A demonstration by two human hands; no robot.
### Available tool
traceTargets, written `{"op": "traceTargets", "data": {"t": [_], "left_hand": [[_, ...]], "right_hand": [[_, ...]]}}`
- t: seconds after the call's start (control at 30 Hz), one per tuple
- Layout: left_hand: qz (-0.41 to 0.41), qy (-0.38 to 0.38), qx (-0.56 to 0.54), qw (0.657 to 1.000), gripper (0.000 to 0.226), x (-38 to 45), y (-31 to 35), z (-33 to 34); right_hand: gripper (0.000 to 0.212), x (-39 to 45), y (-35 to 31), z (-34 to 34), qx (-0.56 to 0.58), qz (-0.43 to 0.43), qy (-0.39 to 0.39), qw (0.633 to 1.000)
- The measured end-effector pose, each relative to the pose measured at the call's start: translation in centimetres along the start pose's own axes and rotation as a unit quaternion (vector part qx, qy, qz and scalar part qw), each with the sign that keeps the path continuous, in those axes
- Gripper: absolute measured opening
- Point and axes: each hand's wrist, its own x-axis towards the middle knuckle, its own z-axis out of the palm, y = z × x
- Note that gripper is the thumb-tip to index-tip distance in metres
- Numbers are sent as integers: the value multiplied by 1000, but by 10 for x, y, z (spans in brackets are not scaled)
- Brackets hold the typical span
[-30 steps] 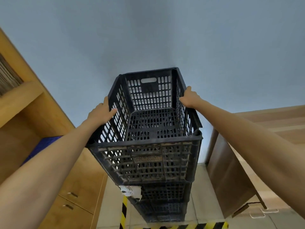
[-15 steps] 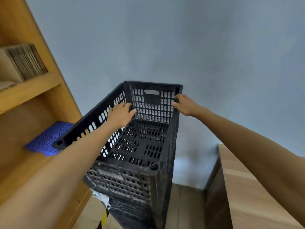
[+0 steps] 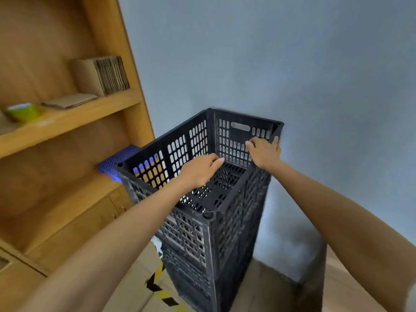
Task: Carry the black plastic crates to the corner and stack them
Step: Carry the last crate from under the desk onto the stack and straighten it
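Observation:
A stack of black perforated plastic crates (image 3: 225, 255) stands on the floor in the corner, against the grey wall. The top crate (image 3: 193, 140) sits square on the ones below, and its inside is bare. My right hand (image 3: 263, 152) holds the top crate's right rim near the far corner, thumb outside and fingers inside. My left hand (image 3: 199, 172) hovers over the crate's open middle, off the left rim, with loosely curled fingers and nothing in them.
A wooden shelf unit (image 3: 67, 118) stands close on the left, holding cardboard (image 3: 101, 75), a green tape roll (image 3: 22, 111) and a blue plastic grid (image 3: 117, 161). A wooden cabinet (image 3: 315, 278) is at the lower right. Yellow-black tape (image 3: 162, 291) marks the floor.
The top crate has come down level onto the stack. My left hand has come off the left rim and moved inward. The view has swung left toward the shelves.

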Motion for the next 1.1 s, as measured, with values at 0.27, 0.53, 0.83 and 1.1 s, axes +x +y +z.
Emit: {"op": "traceTargets", "data": {"t": [0.27, 0.53, 0.83, 1.1], "left_hand": [[-54, -120, -200, 971, 73, -44, 76, 3], [-125, -24, -8, 992, 53, -59, 105, 39], [-144, 70, 95, 983, 51, -64, 112, 46], [-200, 22, 157, 967, 55, -49, 118, 49]], "right_hand": [[43, -50, 0, 3, 72, -29, 88, 993], [40, -94, 38, -8, 6, -171, 52, 984], [74, -32, 56, -53, -214, -348, -72, 910], [110, 11, 55, -54, -285, -401, -94, 865]]}}
